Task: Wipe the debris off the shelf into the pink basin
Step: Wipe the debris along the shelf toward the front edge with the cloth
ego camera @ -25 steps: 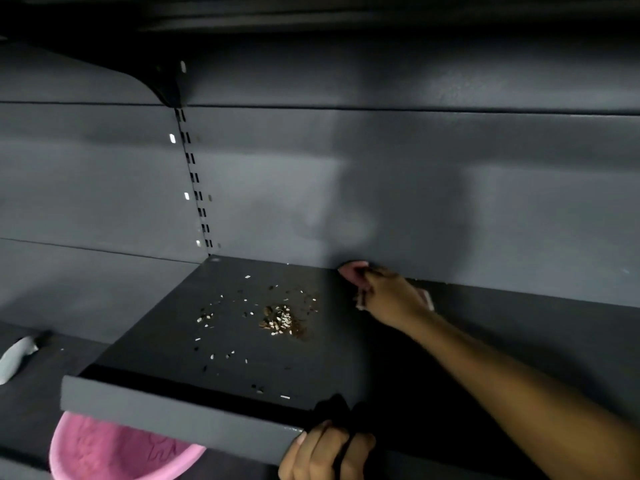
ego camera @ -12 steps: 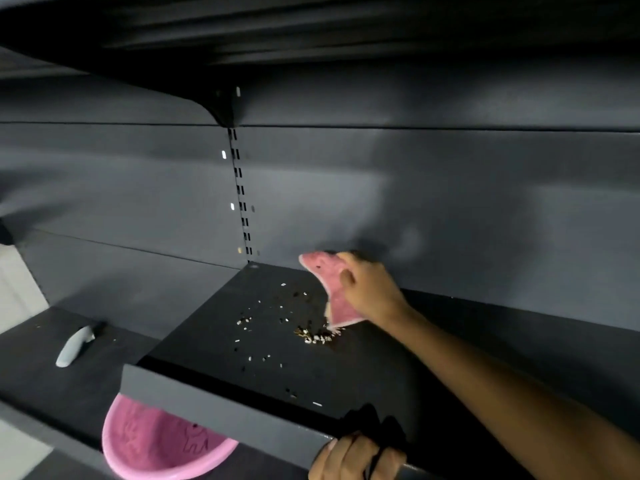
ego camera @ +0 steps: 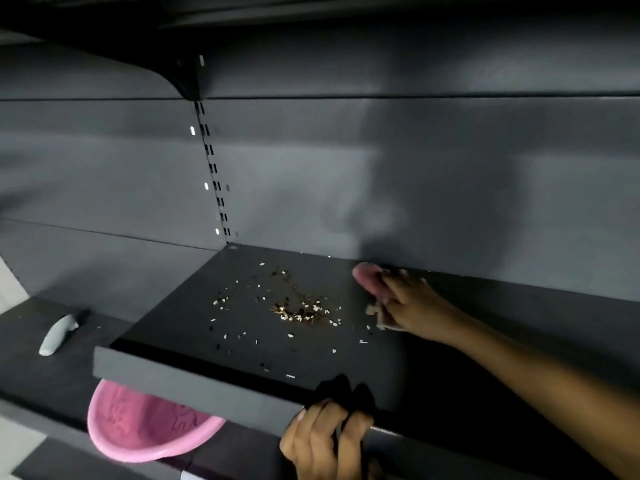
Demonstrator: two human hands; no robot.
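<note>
While the pink basin is partly hidden under the front lip of the shelf, its visible inside appears to hold no debris, though the view into it is dim and blurred. It is seen tilted, mouth facing up and toward the camera, resting on the lower dark ledge below the shelf's left front corner. Faint raised patterns are seen on its inner wall.

Debris is spread over the dark grey shelf top: a denser pile of pale and brownish bits lies near the middle, with loose white specks scattered to the left and toward the front edge. The scatter is stretched roughly from back-left to front-right.

A pink cloth is held bunched in the right hand, closed around it, at the back of the shelf just beside the rear wall and right of the pile. One rounded pink end is pointed left toward the back corner; a paler corner is seen sticking out below the fingers. The cloth is kept apart from the pile.

The left hand is curled closed over the shelf's front lip, right of the basin.

A small grey oblong object is laid on the lower ledge at far left, well apart from the basin.
</note>
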